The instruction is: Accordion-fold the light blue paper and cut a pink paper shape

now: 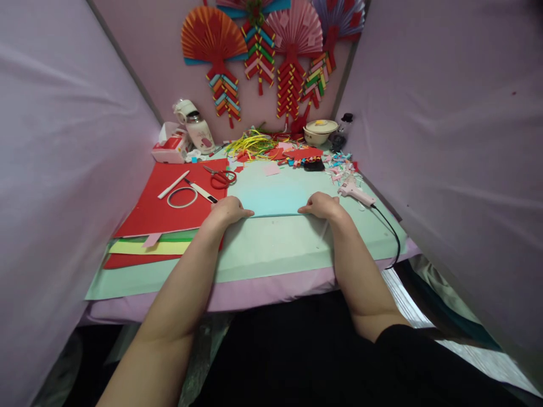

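A light blue sheet of paper (275, 198) lies on the pale green table cover, its near edge looking folded into a narrow strip. My left hand (231, 211) pinches that edge at its left end, thumb stretched along it. At the right end, my right hand (320, 206) grips the same edge between thumb and fingers. Just left of my left hand are a white utility knife (203, 192), a ring of tape (182, 198), a white pen (173, 185) and red-handled scissors (222, 177). A pink glue gun (357, 193) rests to the right of my right hand.
Red card (156, 217) covers the table's left side over green and yellow sheets. Paper scraps and yellow strips (252, 145) are heaped at the back, near a tissue box (171, 148), a bottle (199, 133) and a lidded bowl (319, 133). Paper fan decorations (214, 37) hang behind.
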`<state>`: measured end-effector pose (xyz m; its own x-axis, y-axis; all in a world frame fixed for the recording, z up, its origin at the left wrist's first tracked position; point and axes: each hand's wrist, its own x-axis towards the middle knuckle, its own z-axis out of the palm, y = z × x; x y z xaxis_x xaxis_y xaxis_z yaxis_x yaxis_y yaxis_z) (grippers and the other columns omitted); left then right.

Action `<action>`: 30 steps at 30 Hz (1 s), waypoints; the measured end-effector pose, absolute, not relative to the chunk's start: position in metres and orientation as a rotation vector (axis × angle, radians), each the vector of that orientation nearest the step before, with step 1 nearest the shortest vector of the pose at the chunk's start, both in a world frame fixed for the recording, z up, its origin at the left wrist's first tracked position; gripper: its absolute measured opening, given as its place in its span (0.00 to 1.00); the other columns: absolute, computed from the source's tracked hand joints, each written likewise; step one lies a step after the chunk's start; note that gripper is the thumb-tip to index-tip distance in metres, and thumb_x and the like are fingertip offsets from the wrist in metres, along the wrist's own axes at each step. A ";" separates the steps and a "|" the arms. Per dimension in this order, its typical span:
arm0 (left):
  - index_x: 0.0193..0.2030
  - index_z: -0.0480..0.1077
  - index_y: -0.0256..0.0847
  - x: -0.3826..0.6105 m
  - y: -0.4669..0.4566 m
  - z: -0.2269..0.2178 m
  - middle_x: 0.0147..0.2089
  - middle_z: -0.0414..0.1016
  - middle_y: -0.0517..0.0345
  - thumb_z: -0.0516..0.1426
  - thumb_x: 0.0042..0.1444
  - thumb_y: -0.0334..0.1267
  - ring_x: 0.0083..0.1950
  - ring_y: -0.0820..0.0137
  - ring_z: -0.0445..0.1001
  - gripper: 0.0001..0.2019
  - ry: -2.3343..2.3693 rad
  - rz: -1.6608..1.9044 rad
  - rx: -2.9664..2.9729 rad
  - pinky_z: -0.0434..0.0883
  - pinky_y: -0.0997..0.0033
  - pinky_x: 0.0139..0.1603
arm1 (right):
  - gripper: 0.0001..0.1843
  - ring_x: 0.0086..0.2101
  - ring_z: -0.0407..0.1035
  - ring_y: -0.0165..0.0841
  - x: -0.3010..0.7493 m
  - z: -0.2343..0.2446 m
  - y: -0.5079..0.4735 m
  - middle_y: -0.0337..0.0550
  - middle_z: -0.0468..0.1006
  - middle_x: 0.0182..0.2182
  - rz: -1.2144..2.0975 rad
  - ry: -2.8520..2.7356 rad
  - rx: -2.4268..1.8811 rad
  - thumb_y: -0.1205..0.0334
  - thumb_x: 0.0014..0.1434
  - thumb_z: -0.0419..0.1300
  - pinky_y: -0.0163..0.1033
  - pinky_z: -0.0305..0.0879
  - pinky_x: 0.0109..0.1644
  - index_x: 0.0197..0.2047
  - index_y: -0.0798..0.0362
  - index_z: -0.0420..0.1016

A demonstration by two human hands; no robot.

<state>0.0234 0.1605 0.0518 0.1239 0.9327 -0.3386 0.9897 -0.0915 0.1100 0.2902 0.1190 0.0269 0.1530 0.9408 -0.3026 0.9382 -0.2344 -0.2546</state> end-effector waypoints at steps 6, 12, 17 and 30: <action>0.42 0.77 0.39 0.028 0.161 0.050 0.47 0.77 0.43 0.59 0.54 0.56 0.52 0.50 0.72 0.21 1.931 -0.325 2.141 0.64 0.56 0.52 | 0.16 0.44 0.69 0.42 0.286 0.027 0.116 0.46 0.80 0.36 0.531 -1.964 -2.410 0.45 0.55 0.63 0.50 0.52 0.53 0.34 0.50 0.80; 0.45 0.75 0.36 0.028 0.142 0.041 0.48 0.74 0.40 0.58 0.58 0.50 0.52 0.48 0.68 0.18 1.970 -0.054 2.422 0.64 0.55 0.49 | 0.15 0.49 0.63 0.46 0.269 0.028 0.097 0.53 0.75 0.44 0.029 -2.040 -2.324 0.52 0.60 0.60 0.47 0.52 0.49 0.42 0.55 0.78; 0.57 0.69 0.42 0.033 0.117 0.026 0.49 0.70 0.48 0.48 0.65 0.32 0.50 0.61 0.66 0.16 1.371 0.187 2.821 0.63 0.66 0.45 | 0.15 0.44 0.63 0.38 0.250 0.022 0.077 0.49 0.72 0.44 -0.127 -2.469 -1.788 0.68 0.66 0.50 0.39 0.52 0.43 0.52 0.52 0.72; 0.58 0.68 0.50 0.040 0.104 0.018 0.46 0.66 0.50 0.46 0.68 0.37 0.48 0.60 0.64 0.17 1.297 0.054 2.978 0.61 0.65 0.42 | 0.23 0.46 0.63 0.40 0.231 0.020 0.057 0.51 0.70 0.47 -0.217 -2.650 -1.820 0.66 0.68 0.44 0.39 0.55 0.40 0.65 0.48 0.59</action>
<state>0.0401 0.1035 0.0176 0.6814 0.7282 0.0730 0.7318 -0.6762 -0.0852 0.2314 0.0573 0.0202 -0.3595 0.9331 0.0098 0.9222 0.3536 0.1563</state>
